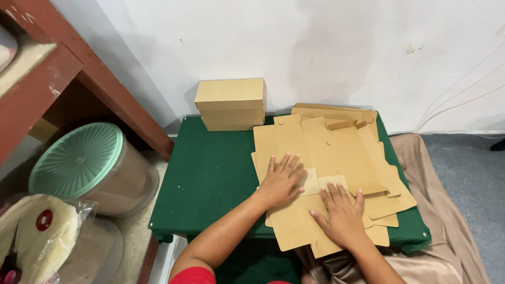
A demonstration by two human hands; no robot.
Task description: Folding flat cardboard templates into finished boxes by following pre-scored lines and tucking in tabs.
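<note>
Both hands, left (281,181) and right (342,215), flat on cardboard blank (315,152).

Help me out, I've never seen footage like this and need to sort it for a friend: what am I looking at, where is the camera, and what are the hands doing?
There is no machine here. A camera worn on a person's head looks down at their own two bare hands.

A low table with a green cover stands against a white wall. On it lies a pile of flat brown cardboard box blanks, not yet folded. Behind them, by the wall, sits a stack of finished cardboard boxes.

The left hand and the right hand both lie flat, palms down, on the top blank. Neither grips anything.

To the left are a round tub with a pale green lid and a plastic bag. A beige cloth lies to the right.
</note>
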